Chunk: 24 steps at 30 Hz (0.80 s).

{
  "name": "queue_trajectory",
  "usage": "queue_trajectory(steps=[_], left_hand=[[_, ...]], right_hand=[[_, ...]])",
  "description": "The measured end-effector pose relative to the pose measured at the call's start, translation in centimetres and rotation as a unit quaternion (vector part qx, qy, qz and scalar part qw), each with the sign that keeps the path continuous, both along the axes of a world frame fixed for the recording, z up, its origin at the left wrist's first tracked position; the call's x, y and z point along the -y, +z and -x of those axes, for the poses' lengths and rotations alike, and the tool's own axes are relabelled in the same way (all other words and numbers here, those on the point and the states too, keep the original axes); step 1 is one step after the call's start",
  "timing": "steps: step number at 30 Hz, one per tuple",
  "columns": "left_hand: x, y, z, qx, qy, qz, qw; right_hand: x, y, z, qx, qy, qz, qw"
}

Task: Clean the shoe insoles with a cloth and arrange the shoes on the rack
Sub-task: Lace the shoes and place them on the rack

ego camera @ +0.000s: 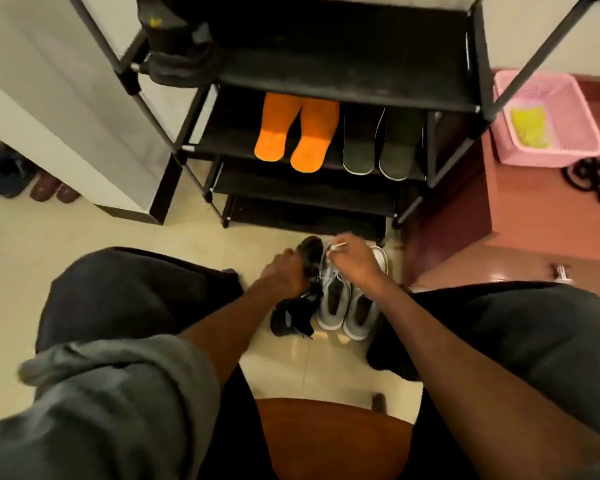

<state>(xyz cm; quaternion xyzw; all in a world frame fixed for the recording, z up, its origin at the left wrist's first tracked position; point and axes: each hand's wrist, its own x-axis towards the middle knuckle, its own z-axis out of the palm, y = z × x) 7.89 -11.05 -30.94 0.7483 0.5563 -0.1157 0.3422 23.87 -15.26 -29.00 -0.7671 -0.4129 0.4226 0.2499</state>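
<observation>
A pair of grey sneakers [347, 306] stands on the floor in front of the black shoe rack [343, 71], toes toward the rack. My right hand [352, 259] pinches the white laces over the left grey sneaker. My left hand [284, 271] grips a black shoe [310, 249] just left of the grey pair. Below that hand lies a dark, crumpled thing [290, 318], shoe or cloth I cannot tell. Two orange insoles [295, 136] and two dark grey insoles [378, 143] lie side by side on a middle shelf.
A dark shoe [177, 53] sits on the rack's upper left. A pink basket [548, 119] holding something yellow stands on a reddish cabinet at right. More shoes [21, 178] lie on the floor at far left. My knees flank the shoes; a wooden seat edge [326, 431] is below.
</observation>
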Motion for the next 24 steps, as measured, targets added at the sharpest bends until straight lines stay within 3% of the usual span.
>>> queue_trajectory(steps=[2,5,12,18,24], left_hand=[[2.5,-3.7,1.2,-0.041,0.039,0.044,0.997],[4.9,-8.9,1.6,-0.077,0.086,0.054,0.992],[4.4,-16.0,-2.0,-0.104,0.143,0.037,0.983],[3.3,-19.5,-3.0,-0.168,0.174,-0.023,0.97],[1.8,-18.3,0.1,-0.031,0.288,-0.016,0.957]], right_hand=[[0.9,-2.6,0.7,-0.054,0.041,0.108,0.992],[1.9,-7.2,1.2,-0.078,0.047,0.187,0.978],[1.9,-14.3,2.5,-0.174,-0.121,0.279,0.937],[2.1,-18.7,3.0,-0.171,-0.132,0.292,0.932],[1.7,-18.4,2.7,-0.104,-0.033,0.2,0.974]])
